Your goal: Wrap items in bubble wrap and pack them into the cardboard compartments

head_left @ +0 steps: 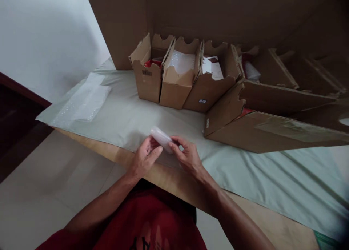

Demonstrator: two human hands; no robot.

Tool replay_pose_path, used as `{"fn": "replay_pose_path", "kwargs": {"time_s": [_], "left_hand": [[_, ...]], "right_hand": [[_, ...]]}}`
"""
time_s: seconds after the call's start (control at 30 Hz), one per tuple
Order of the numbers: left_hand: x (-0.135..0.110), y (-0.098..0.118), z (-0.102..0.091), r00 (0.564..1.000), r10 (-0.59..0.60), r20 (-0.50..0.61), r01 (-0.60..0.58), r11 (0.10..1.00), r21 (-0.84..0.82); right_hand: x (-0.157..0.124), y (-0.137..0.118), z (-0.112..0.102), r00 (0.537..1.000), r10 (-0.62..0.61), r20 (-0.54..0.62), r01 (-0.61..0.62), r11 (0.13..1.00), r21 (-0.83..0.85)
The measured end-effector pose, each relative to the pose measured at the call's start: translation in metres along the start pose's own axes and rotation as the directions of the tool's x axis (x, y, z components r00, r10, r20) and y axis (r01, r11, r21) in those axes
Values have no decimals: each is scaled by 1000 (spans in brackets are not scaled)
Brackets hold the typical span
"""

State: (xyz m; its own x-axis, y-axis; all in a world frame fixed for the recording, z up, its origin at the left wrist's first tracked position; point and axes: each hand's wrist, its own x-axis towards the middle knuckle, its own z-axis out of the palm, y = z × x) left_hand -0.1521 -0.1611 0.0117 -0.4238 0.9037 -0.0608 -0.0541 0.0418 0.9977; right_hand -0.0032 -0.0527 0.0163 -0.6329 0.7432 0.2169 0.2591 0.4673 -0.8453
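Note:
A small whitish roll of bubble wrap [160, 136] is held between my two hands just above the cloth, near the table's front edge. My left hand [145, 156] supports its left side from below, with the fingers partly hidden behind it and the thumb reaching along it. At the other end, my right hand [188, 156] grips the roll between thumb and fingers. What is inside the roll, if anything, cannot be made out. Flat bubble wrap sheets [91, 99] lie to the left on the pale green cloth [122, 115].
Several open cardboard bins stand along the back. One holds something red [152, 63], another bubble wrap sheets [182, 62], and a third white printed boxes or cards [212, 67]. A larger cardboard box [272, 133] takes up the right side. Tall cardboard panels [191, 13] rise behind.

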Motion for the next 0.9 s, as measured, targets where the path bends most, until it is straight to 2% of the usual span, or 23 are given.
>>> {"fn": "replay_pose_path", "kwargs": {"time_s": [0.07, 0.17, 0.23, 0.3, 0.37, 0.43, 0.53, 0.6, 0.67, 0.77, 0.9], "left_hand": [[1, 6, 8, 998, -24, 66, 31, 993, -116], [5, 12, 14, 997, -38, 70, 50, 984, -173], [6, 14, 13, 997, -47, 61, 53, 992, -110], [5, 16, 13, 998, -31, 47, 30, 999, 34], [3, 16, 15, 997, 32, 76, -47, 977, 206], [1, 16, 21, 977, 138, 161, -186, 925, 331], [-3, 16, 34, 917, 285, 279, -381, 833, 401], [-3, 17, 42, 896, 318, 309, -430, 797, 424], [-1, 19, 48, 895, 299, 330, -427, 789, 442], [4, 25, 54, 900, 194, 390, -374, 801, 467], [10, 33, 64, 855, 3, 519, -306, 810, 500]], "right_hand": [[-6, -10, 4, 999, -31, 31, 30, 999, 23], [-13, -18, -1, 996, -69, 60, 72, 995, -62], [-16, -20, -13, 995, -69, 69, 75, 993, -92], [-18, -20, -27, 997, -47, 60, 51, 997, -64], [-21, -20, -41, 998, -13, 57, 14, 1000, -20], [-23, -19, -53, 994, 18, 109, -18, 1000, 0], [-27, -20, -64, 979, 80, 187, -78, 997, -18], [-30, -21, -68, 975, 113, 190, -114, 993, -7], [-33, -21, -74, 977, 123, 173, -133, 990, 43], [-39, -20, -85, 973, 157, 168, -175, 979, 101], [-48, -16, -105, 954, 193, 229, -210, 976, 55]]}}
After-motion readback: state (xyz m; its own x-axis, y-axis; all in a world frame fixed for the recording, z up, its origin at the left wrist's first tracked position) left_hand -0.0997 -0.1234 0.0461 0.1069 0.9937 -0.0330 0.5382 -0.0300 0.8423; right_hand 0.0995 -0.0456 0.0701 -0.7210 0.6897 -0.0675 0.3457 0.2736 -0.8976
